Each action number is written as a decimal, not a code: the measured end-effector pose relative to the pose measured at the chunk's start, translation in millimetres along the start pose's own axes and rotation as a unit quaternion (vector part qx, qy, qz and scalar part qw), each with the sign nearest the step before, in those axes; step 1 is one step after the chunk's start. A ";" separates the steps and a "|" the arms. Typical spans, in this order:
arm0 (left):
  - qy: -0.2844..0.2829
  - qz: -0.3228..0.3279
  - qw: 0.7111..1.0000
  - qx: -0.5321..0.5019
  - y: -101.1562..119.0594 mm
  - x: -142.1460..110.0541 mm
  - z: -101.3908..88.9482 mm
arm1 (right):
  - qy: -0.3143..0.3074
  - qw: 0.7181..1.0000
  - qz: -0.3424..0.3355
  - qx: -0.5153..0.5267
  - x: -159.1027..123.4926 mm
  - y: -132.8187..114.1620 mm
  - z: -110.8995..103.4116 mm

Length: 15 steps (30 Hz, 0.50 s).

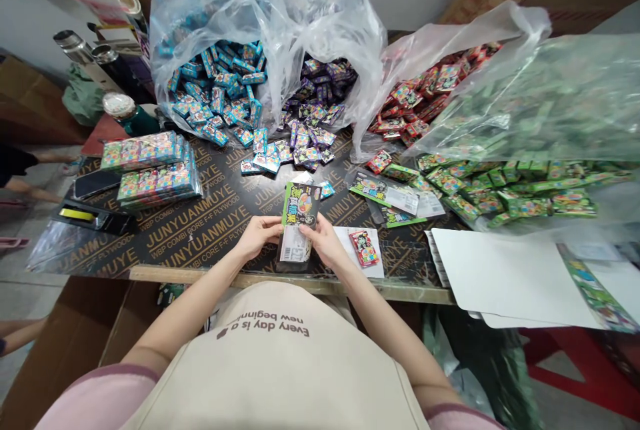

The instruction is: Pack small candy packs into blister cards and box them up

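Note:
Near the table's front edge, my left hand (257,235) and my right hand (324,241) hold a flat printed plastic pouch (300,207) upright between them. It has a green edge, colourful cartoon print and a barcode panel. My left fingers pinch its left side, and my right thumb presses on its front. Just right of my right hand, a small red box (365,249) lies on a white card (376,271). Behind the pouch are a few blue boxes (267,160) and purple boxes (307,155). More printed pouches (385,191) lie to the right.
Clear bags spill blue boxes (235,87), purple boxes (325,83), red boxes (425,93) and green boxes (525,203) along the back. At left are packed stacks (160,180), a phone (97,183), a black tape dispenser (93,217) and bottles. White sheets (515,270) overhang the right edge.

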State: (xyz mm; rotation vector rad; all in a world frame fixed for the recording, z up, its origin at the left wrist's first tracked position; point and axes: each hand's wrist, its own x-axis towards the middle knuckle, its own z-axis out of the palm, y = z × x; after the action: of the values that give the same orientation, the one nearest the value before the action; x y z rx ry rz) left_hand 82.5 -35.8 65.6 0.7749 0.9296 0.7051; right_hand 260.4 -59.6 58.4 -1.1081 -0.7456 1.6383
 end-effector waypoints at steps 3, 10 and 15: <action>0.019 -0.008 1.000 0.007 1.1 1.1 -0.3 | 0.016 1.000 -0.010 0.008 -0.9 3.7 4.9; 0.002 -0.013 1.000 0.013 5.3 0.0 -0.6 | -0.022 0.997 0.061 0.042 1.7 1.4 -7.8; 0.044 0.031 0.998 0.041 3.8 1.7 -0.7 | -0.043 0.995 0.067 -0.065 -3.1 6.4 -15.7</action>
State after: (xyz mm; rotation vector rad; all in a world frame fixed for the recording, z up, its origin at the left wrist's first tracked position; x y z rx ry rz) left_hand 81.8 -32.3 67.7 0.8527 1.0223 0.7639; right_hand 272.6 -65.2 47.7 -1.2076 -0.8605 1.7809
